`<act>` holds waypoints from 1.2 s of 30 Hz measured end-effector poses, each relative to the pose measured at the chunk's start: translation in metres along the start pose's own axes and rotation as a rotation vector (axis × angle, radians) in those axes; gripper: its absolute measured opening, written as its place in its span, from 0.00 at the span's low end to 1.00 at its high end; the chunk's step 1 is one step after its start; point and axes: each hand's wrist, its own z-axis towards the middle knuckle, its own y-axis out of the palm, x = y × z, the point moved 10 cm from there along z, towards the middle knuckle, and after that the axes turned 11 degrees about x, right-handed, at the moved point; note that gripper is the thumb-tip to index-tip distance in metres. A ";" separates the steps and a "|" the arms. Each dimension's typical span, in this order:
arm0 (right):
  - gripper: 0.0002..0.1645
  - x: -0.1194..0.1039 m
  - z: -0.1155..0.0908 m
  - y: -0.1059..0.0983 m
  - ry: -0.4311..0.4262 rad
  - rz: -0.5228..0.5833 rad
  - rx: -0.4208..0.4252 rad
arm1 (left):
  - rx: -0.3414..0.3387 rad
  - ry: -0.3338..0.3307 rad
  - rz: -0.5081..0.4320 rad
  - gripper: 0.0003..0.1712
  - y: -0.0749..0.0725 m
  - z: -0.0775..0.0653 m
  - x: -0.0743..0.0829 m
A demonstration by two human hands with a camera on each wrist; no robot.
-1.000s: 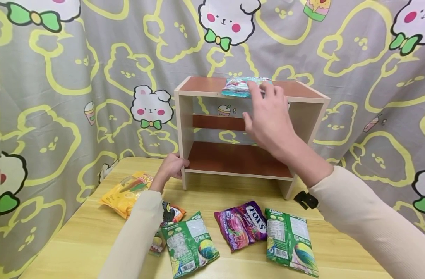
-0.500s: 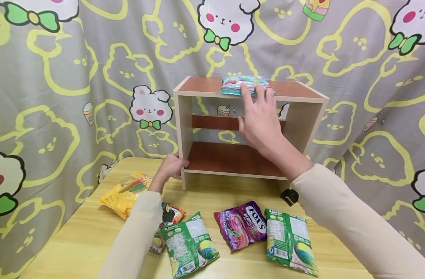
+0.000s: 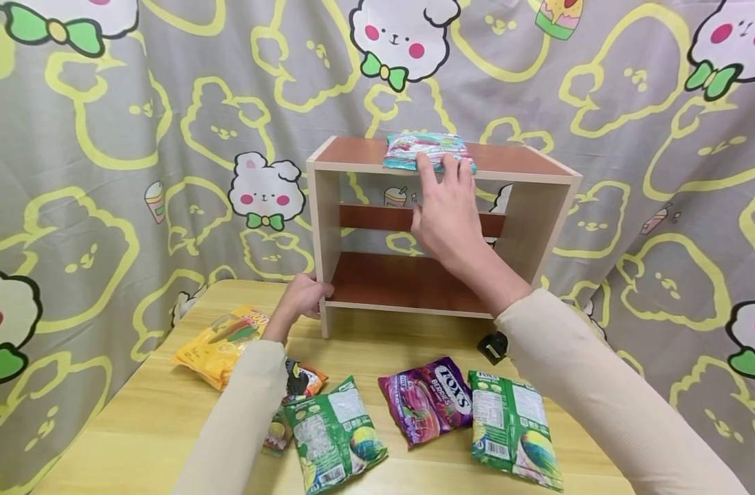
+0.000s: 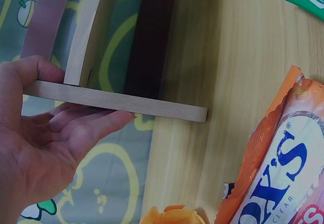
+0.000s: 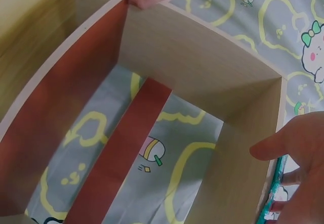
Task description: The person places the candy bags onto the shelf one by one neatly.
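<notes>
Head view: we see R hand (image 3: 448,213) at upper ctr, fingers slightly spread, tips on near edge of teal bag (image 3: 425,145), thumb apart from 'em; can't tell if it touches the shelf (image 3: 384,278). Teal bag lies atop the shelf, upper ctr. L hand (image 3: 302,297), left of ctr, pinches the shelf's side panel btwn thumb & fingers; we see that best in left wrist view. Lower frame, on table (image 3: 136,419), we've got yellow bag (image 3: 219,347) & part-hidden orange bag (image 3: 316,379) at left, purple bag (image 3: 425,402) btwn two green bags (image 3: 515,430).
</notes>
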 end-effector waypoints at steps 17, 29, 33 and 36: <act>0.49 -0.031 0.012 0.026 0.066 -0.016 -0.112 | 0.006 0.004 0.000 0.18 -0.001 -0.001 0.001; 0.55 -0.060 0.020 0.038 0.056 -0.039 -0.148 | 0.004 0.001 -0.016 0.20 0.000 -0.001 0.001; 0.56 -0.069 0.022 0.042 0.053 -0.058 -0.156 | -0.002 0.000 -0.014 0.19 0.000 -0.001 0.000; 0.55 -0.076 0.024 0.044 0.049 -0.064 -0.156 | 0.000 -0.004 -0.012 0.19 -0.001 0.000 -0.001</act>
